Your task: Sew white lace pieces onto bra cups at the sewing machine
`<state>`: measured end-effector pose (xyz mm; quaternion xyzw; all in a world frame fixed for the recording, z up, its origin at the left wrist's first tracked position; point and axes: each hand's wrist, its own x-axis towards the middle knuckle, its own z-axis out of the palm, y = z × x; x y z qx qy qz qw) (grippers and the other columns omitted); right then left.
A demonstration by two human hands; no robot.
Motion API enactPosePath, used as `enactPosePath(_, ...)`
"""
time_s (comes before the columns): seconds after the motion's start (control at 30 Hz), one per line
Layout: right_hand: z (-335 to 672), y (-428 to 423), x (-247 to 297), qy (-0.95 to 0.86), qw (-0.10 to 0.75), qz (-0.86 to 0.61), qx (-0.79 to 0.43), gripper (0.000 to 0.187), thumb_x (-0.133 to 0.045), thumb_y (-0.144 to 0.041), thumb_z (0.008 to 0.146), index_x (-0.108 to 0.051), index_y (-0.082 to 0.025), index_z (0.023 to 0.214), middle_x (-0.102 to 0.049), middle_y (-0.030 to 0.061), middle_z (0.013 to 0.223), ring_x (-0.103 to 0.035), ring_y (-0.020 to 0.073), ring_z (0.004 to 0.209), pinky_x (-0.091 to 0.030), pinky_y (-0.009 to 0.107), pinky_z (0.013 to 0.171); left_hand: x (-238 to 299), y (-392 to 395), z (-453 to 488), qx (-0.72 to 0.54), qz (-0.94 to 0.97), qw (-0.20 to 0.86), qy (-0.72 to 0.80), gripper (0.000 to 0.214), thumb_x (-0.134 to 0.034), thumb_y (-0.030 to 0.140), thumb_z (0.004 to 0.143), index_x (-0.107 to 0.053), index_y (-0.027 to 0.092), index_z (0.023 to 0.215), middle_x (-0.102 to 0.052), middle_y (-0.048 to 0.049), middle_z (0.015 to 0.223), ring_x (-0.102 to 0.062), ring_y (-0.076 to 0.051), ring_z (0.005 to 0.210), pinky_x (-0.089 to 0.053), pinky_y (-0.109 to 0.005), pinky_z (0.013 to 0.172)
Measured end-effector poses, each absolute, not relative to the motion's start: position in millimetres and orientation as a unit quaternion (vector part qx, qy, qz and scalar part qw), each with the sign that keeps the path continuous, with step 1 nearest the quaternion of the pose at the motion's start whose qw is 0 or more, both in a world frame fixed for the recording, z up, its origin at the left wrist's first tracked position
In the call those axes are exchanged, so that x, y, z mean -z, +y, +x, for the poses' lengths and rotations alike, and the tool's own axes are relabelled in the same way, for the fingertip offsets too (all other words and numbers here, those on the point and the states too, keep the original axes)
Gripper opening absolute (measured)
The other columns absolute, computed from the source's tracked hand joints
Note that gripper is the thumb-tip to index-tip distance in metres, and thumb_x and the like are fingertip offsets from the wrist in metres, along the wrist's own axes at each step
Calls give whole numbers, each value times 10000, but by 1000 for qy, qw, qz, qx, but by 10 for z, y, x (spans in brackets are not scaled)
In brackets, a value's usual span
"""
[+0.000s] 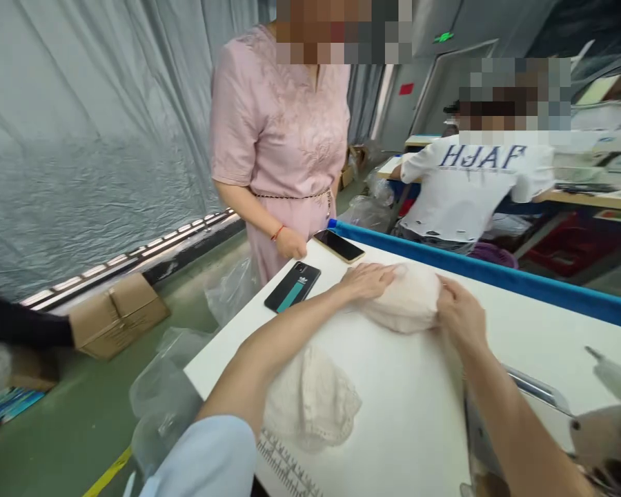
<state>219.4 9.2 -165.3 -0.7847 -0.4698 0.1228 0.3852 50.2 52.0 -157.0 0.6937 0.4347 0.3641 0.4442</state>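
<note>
A soft cream cloth bundle [406, 304], bunched into a rounded shape, lies on the far part of the white tabletop [393, 407]. My left hand [370, 281] rests flat on its left side, fingers stretched out. At the bundle's right end, my right hand [461, 314] has its fingers and thumb closed on the edge of the cloth. Nearer to me, beside my left forearm, lies a second cream cloth piece [323, 404] with a scalloped, eyelet-like edge. Part of that piece is hidden behind my forearm.
Two phones, a dark one with a teal stripe [292, 286] and a black-screened one [339, 246], lie near the far left edge. A sewing machine [600, 435] stands at the right. A blue rail [497, 270] borders the table. Someone in pink [294, 124] stands opposite.
</note>
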Motion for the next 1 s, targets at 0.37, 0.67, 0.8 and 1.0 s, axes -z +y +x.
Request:
enactPosePath(0.37, 1502, -1518, 1609, -753, 315, -563, -127, 282, -438, -463, 862, -606, -245, 921, -612, 21, 948, -522, 112, 530, -415, 249, 491, 1249, -1039, -474, -261, 835, 302, 378, 245, -640, 277, 748, -637, 106, 924, -551, -63, 825, -503, -169, 736, -405, -312, 745)
enactPosePath(0.67, 1500, -2549, 1644, -658, 361, -584, -309, 324, -437, -478, 873, -543, -198, 996, -575, 45, 766, -531, 135, 558, -448, 234, 485, 1606, -1874, -382, -317, 677, 499, 439, 166, -547, 290, 773, -558, 125, 784, -555, -47, 789, -487, -135, 728, -405, -266, 737)
enactPosePath(0.8, 1409, -2922, 1559, -611, 393, -573, -379, 338, -454, -503, 858, -496, -178, 940, -548, 40, 800, -527, 125, 602, -451, 222, 520, 1437, -2357, -58, -389, 436, 722, 371, 401, -663, 446, 695, -544, 92, 841, -559, -67, 787, -523, -121, 688, -435, -251, 676)
enactPosePath(1.0, 1558, -3394, 1334, -608, 408, -622, -276, 302, -476, -491, 847, -485, -199, 922, -574, 17, 776, -535, 124, 614, -414, 194, 479, 1239, -2907, 256, -388, 337, 812, 278, 296, -740, 328, 663, -655, 63, 762, -580, -89, 761, -552, -143, 746, -445, -272, 760)
